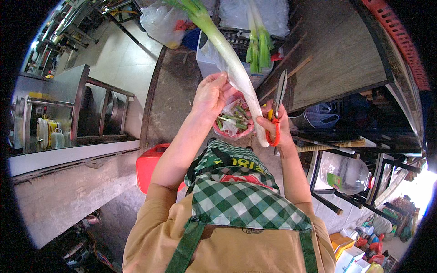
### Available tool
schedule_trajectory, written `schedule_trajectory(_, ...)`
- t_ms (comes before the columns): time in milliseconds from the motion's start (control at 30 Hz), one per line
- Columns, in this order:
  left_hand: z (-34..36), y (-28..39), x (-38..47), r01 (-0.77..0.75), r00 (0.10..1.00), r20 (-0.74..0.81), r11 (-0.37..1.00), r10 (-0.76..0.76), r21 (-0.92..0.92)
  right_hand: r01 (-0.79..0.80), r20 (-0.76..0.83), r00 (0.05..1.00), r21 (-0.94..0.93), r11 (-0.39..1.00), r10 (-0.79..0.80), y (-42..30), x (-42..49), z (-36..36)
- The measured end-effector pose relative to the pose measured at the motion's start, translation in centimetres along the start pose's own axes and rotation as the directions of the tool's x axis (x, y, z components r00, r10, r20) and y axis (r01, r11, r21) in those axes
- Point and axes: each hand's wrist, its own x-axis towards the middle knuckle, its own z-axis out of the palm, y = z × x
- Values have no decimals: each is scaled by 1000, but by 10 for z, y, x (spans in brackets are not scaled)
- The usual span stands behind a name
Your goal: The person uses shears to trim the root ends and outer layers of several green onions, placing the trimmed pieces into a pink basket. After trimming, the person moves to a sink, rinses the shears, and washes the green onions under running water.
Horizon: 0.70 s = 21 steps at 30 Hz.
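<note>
A long green onion stalk (235,66), white below and green at the top, slants across the middle. My right hand (278,124) grips its white lower end and also holds scissors (280,90) with orange-red handles, blades pointing up. My left hand (213,92) pinches a thin, pale outer layer at the stalk's side, fingers closed. Below the hands is a pink-red bag-lined container (234,134) with green onion scraps (240,116). Beyond it, more green onions (259,47) lie over a dark basket (235,39) on a white box (206,61).
A red plastic container (148,167) stands at my left, near a concrete ledge (75,196). A wooden panel (341,58) rises on the right. Below it are a metal-framed rack and a large clear jar (348,174). Plastic bags (160,24) lie at the top.
</note>
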Motion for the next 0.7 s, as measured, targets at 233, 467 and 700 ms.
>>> schedule_trajectory(233,16,2,-1,106,992,92,977,-90,-186,-49,145,989,64,997,40,14,3,-12)
schedule_trajectory(467,18,7,6,135,986,123,968,-111,-210,-2,69,997,-362,932,28,9,16,-3)
schedule_trajectory(700,22,-42,-5,-485,874,229,733,429,477,425,-152,859,-319,847,-488,-52,73,51)
